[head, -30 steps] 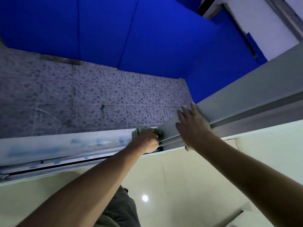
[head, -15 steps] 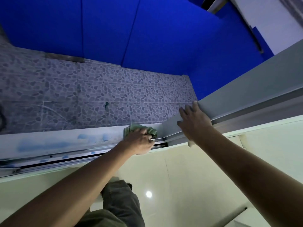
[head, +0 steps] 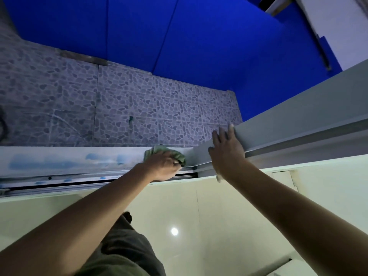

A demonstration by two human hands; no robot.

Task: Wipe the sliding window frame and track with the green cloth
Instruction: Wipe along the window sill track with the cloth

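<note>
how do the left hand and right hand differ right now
The left hand has fingers curled, gripping the green cloth on the window frame; the right hand holds nothing, its fingers straight. The left hand sits low by the track; the right hand lies flat against the sliding panel, further right and higher. Both reach out on bare forearms and touch the window.

We see dim, bluish light; 1 round glare spot shines on the glossy floor [head: 174, 231], and wide-angle distortion bends the edges.
</note>
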